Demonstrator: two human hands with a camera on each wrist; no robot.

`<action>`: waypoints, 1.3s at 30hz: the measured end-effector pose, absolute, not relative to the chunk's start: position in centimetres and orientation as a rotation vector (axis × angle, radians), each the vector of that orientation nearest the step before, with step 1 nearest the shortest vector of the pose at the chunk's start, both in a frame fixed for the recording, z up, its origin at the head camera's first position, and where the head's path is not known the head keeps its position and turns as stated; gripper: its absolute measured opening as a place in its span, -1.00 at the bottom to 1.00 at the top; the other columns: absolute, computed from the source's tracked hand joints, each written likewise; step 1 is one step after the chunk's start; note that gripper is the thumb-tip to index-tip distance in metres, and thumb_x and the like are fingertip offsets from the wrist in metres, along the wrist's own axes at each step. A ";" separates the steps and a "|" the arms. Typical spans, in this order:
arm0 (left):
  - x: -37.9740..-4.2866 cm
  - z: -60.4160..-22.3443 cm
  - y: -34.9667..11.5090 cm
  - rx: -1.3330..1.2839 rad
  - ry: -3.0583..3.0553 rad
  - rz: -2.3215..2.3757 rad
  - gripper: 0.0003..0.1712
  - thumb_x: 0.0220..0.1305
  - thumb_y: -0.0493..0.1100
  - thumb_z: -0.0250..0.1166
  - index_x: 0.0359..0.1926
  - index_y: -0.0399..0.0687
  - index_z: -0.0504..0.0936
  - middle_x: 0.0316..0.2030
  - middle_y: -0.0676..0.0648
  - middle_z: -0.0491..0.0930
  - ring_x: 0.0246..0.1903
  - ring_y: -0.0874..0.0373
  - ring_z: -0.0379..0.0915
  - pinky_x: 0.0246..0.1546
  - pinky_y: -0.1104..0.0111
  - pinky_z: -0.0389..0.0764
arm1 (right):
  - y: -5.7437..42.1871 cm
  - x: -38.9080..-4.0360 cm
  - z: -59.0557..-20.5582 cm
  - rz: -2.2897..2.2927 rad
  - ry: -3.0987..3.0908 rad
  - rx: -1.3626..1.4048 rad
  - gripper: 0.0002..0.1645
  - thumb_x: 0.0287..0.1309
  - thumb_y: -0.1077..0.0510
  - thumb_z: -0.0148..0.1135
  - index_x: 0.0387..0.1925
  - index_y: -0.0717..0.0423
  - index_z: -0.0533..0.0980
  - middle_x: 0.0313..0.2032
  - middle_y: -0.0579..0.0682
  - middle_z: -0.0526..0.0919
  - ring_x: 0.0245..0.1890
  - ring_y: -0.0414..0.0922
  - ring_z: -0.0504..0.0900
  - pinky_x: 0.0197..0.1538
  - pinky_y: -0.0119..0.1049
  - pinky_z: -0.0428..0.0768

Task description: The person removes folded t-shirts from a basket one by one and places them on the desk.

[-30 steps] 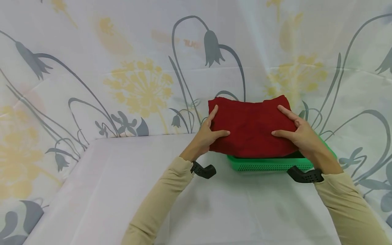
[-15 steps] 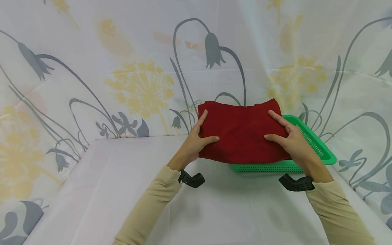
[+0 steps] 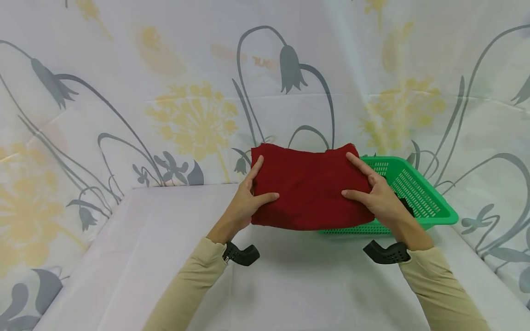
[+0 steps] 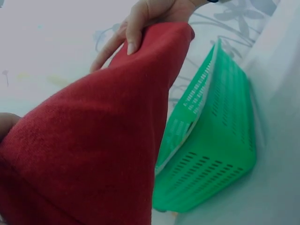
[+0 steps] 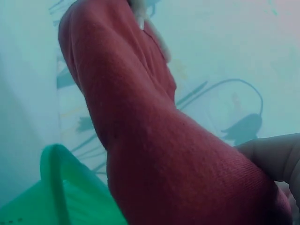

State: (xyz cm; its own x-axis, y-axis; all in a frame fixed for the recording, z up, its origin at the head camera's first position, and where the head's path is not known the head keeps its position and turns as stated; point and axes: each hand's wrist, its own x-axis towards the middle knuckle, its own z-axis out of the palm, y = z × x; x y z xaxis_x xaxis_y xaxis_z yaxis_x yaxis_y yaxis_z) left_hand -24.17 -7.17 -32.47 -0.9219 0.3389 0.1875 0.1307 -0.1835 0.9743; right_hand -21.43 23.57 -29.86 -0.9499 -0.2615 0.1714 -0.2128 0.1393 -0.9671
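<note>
A person's two bare hands hold a red cloth (image 3: 308, 188), apparently folded, raised above the surface (image 3: 165, 230) just right of centre in the head view. The left hand (image 3: 245, 202) pinches the cloth's left edge and the right hand (image 3: 378, 197) pinches its right edge. In each grip the thumb and index finger lie apart on the near face, with the other fingers mostly hidden behind. A wide stretch of red lies between the thumbs. The top edge dips in the middle and rises towards both corners; the bottom edge bows downward.

Behind and to the right is a green plastic basket (image 3: 430, 195) with slotted walls. The cloth overlaps its left part in the head view; whether they touch cannot be told. A dark item (image 3: 406, 207) shows inside, too hidden to name.

The surface is white and runs wide to the left of the hands and towards the person, with soft shadows beneath the arms. Its right edge passes near the basket. Along the back and both sides rises a pale sheet (image 3: 265, 115) printed with grey drooping bell flowers and yellow flower heads. The person wears beige sleeves (image 3: 186, 285) and black wrist mounts (image 3: 244, 255).
</note>
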 end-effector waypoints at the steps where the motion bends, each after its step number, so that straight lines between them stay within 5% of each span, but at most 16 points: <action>1: -24.1 -32.6 -7.4 0.559 1.914 2.246 0.09 0.15 -0.42 0.32 0.50 0.49 0.01 0.36 0.01 0.09 0.25 -0.01 0.11 0.11 0.10 0.35 | 23.4 -21.5 -30.0 -1.976 2.335 -0.501 -0.07 0.31 0.24 0.20 0.51 -0.35 0.00 0.32 0.03 0.17 0.14 -0.08 0.36 -0.13 -0.23 0.63; 27: -21.8 -34.3 -13.7 0.490 2.046 2.262 0.06 0.21 -0.39 0.29 0.51 0.44 -0.04 0.38 -0.02 0.06 0.27 -0.05 0.06 0.09 0.09 0.40 | 17.6 -22.7 -33.3 -1.928 2.369 -0.659 -0.04 0.20 0.31 0.27 0.51 -0.14 0.06 0.30 0.13 0.25 0.20 0.10 0.30 -0.07 -0.28 0.58; 39: -21.4 -35.2 -16.0 0.405 2.096 2.278 0.06 0.21 -0.38 0.30 0.51 0.47 -0.04 0.37 -0.02 0.09 0.25 -0.06 0.08 0.03 0.11 0.47 | 14.8 -23.3 -34.9 -1.961 2.301 -0.694 -0.03 0.19 0.33 0.27 0.51 -0.20 0.07 0.32 0.09 0.24 0.20 0.09 0.31 -0.05 -0.23 0.57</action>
State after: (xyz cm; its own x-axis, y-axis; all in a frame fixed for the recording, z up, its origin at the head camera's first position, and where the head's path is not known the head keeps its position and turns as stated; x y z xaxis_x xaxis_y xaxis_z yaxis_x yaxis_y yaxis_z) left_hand -21.42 -15.98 -35.16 -0.9662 0.1884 0.1758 0.1596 -0.0984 0.9823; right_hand -23.33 14.81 -34.89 -0.8992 -0.3569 0.2531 -0.3064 0.1007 -0.9466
